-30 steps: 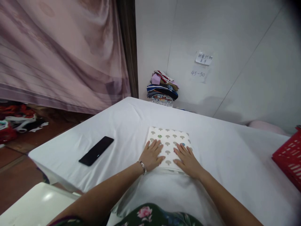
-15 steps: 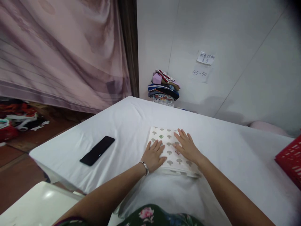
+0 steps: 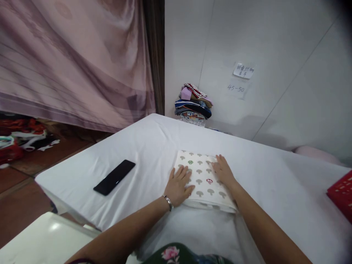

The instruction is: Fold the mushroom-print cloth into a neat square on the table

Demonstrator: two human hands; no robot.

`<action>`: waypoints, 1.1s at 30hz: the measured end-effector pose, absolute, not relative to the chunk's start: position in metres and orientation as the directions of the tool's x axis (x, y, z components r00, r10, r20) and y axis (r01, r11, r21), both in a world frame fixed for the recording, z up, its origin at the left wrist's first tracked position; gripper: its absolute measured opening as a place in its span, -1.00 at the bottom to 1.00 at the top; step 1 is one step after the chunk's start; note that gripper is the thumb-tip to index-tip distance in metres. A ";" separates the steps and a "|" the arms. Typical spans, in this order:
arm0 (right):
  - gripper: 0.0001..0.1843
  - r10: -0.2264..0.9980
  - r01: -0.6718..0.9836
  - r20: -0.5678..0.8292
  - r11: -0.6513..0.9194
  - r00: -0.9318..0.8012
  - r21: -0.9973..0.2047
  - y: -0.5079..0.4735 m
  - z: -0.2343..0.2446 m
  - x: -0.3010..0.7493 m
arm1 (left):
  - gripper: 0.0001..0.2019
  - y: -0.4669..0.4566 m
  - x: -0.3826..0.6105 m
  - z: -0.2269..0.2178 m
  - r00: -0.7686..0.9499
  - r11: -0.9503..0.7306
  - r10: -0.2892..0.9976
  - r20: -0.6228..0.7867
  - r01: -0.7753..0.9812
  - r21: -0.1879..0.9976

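Note:
A folded white cloth (image 3: pixel 202 172) printed with grey mushrooms, plus a green and a red one, lies flat on the white-covered table (image 3: pixel 154 146) in front of me. My left hand (image 3: pixel 179 185) rests flat on its left side with the fingers spread; a silver bracelet circles that wrist. Along the right edge of the cloth lies my right hand (image 3: pixel 224 171), palm down with the fingers stretched out. Nothing is gripped by either hand. Parts of the cloth's left and right edges are hidden under my hands.
To the left on the table is a black phone (image 3: pixel 114 177). A stack of folded clothes (image 3: pixel 194 102) stands beyond the far edge against the wall. At the right edge sits a red basket (image 3: pixel 342 194). A white stool (image 3: pixel 46 238) is at lower left, near a pink curtain (image 3: pixel 82 62).
My right hand has slid outward from the printed middle to the right edge of the cloth, uncovering the red mushroom. My left hand stays nearly in place. The view has shifted slightly.

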State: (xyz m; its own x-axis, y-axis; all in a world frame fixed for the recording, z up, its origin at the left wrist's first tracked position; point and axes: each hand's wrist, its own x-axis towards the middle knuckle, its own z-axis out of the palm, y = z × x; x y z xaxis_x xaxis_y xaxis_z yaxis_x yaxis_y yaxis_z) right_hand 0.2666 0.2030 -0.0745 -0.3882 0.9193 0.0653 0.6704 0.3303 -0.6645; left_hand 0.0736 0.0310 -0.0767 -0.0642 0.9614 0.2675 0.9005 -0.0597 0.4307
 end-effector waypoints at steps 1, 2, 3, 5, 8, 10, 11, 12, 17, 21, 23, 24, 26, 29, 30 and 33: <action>-0.29 0.945 0.646 0.025 0.242 -0.326 -0.724 0.202 -0.075 0.272 | -0.50 0.032 0.070 -0.079 -0.124 -0.018 0.957 0.261 0.876 0.483; -0.26 0.961 0.616 -0.030 0.152 -0.274 -0.773 0.200 -0.077 0.279 | -0.49 0.033 0.066 -0.082 -0.197 0.033 0.949 0.248 0.840 0.541; -0.22 0.969 0.583 -0.086 0.067 -0.231 -0.810 0.197 -0.079 0.286 | -0.48 0.034 0.062 -0.084 -0.277 0.091 0.934 0.223 0.793 0.603; -0.16 0.967 0.490 -0.183 -0.076 -0.175 -0.869 0.189 -0.082 0.300 | -0.43 0.038 0.052 -0.088 -0.430 0.207 0.892 0.137 0.660 0.723; -0.14 0.960 0.371 -0.234 -0.163 -0.155 -0.914 0.174 -0.082 0.316 | -0.38 0.046 0.038 -0.086 -0.533 0.309 0.845 -0.037 0.431 0.848; -0.12 0.947 0.332 -0.276 -0.211 -0.162 -0.919 0.165 -0.078 0.323 | -0.35 0.052 0.032 -0.078 -0.535 0.353 0.832 -0.150 0.301 0.886; -0.11 0.937 0.321 -0.309 -0.245 -0.165 -0.915 0.162 -0.075 0.325 | -0.33 0.055 0.030 -0.074 -0.530 0.378 0.823 -0.205 0.241 0.894; -0.08 0.923 0.317 -0.345 -0.281 -0.167 -0.906 0.159 -0.071 0.327 | -0.32 0.057 0.029 -0.068 -0.527 0.403 0.809 -0.260 0.177 0.898; -0.07 0.836 0.315 -0.484 -0.400 -0.260 -0.861 0.152 -0.061 0.329 | -0.41 0.061 0.029 -0.052 -0.269 0.500 0.802 -0.534 -0.189 0.845; -0.13 0.828 0.202 -0.445 -0.397 -0.342 -0.895 0.154 -0.060 0.323 | -0.55 0.064 0.027 -0.049 -0.133 0.488 0.830 -0.541 -0.295 0.821; -0.11 0.891 0.167 -0.372 -0.338 -0.261 -0.926 0.158 -0.056 0.318 | -0.55 0.073 0.023 -0.043 -0.225 0.405 0.861 -0.457 -0.242 0.882; -0.12 0.920 0.166 -0.330 -0.299 -0.210 -0.940 0.161 -0.053 0.316 | -0.55 0.081 0.020 -0.037 -0.266 0.361 0.876 -0.403 -0.194 0.912; -0.15 0.959 0.159 -0.246 -0.224 -0.142 -0.962 0.170 -0.044 0.313 | -0.53 0.099 0.012 -0.024 -0.311 0.284 0.902 -0.298 -0.090 0.955; -0.13 0.983 0.126 -0.156 -0.143 -0.100 -0.982 0.189 -0.035 0.310 | -0.49 0.134 0.003 -0.009 -0.296 0.223 0.932 -0.209 0.015 0.975; -0.11 0.985 0.121 -0.144 -0.132 -0.093 -0.984 0.195 -0.035 0.310 | -0.48 0.145 0.001 -0.008 -0.294 0.233 0.933 -0.208 0.053 0.971; -0.06 0.972 0.193 -0.223 -0.206 -0.070 -0.959 0.211 -0.041 0.310 | -0.44 0.171 0.004 -0.020 -0.370 0.357 0.890 -0.265 0.206 0.911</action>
